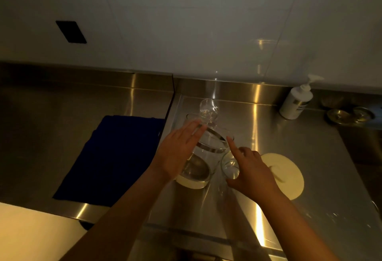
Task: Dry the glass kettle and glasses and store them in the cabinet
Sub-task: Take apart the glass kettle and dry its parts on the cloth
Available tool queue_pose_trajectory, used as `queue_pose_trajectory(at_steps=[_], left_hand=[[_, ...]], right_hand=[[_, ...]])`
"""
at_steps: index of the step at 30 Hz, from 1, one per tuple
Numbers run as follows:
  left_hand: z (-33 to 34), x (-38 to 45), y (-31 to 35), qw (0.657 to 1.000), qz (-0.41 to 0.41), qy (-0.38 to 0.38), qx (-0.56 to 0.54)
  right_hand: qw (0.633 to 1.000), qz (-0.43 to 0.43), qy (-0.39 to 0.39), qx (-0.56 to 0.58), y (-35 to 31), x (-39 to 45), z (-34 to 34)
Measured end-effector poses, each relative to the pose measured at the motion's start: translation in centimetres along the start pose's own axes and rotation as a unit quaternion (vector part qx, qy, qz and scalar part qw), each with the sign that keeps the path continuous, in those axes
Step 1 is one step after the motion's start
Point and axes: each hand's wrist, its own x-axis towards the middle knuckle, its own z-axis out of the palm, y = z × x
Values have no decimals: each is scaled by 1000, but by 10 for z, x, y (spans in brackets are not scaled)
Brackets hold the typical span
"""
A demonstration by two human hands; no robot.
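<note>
A clear glass kettle stands upright on the steel counter between two small clear glasses.

**Kettle and glasses at centre of the desk**

A kettle stands mid-desk, one glass behind it, another just to its right. A lid lies further right. A cloth lies to the left; a pump bottle stands at the back right, beside small bowls.
</note>
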Motion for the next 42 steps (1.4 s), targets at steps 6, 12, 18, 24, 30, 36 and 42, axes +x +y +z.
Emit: queue_pose_trajectory(at_steps=[6,12,18,24,30,36,42], left_hand=[[6,3,-4,1000,23,20,7],[8,3,-6,998,-49,24,-29],[7,4,-3,998,-37,-49,-24],[8,12,4,993,-35,-105,30],[11,22,10,995,-28,-98,17],[11,16,7,996,-14,-18,-86],[17,9,9,993,-41,-11,-108]], right_hand=[[1000,17,2,8,2,4,2],[1000,25,-6,-1,5,2,0],[999,33,-10,19,2,1,0],[999,39,9,-7,4,-7,-5],[999,35,18,-4,-5,-13,-5],[999,39,0,-12,-8,-12,-4],[999,34,-13,-14,-10,-10,-4]])
